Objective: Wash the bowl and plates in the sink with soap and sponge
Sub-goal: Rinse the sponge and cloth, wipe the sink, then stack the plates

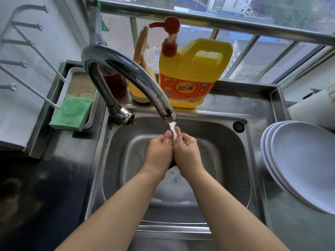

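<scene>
From the head camera, both hands meet over the middle of the stainless sink [226, 160], under the stream from the curved chrome faucet [126, 69]. The left hand [159, 151] and the right hand [186, 153] press side against side, fingers loosely bent toward the water, and neither holds anything. Foam lies on the sink floor below the wrists. The stacked white plates [299, 160] lean at the right edge of the counter, outside the basin and well apart from the hands; I cannot make out a separate bowl among them. The green sponge [72, 114] rests on a white tray [90, 122] at the sink's left edge, untouched, and the yellow dish-soap pump bottle [192, 75] stands on the back ledge behind the faucet.

The step looks like rinsing the hands, with the dishes probably already washed and set aside. The next move likely calls for shutting off the water.
</scene>
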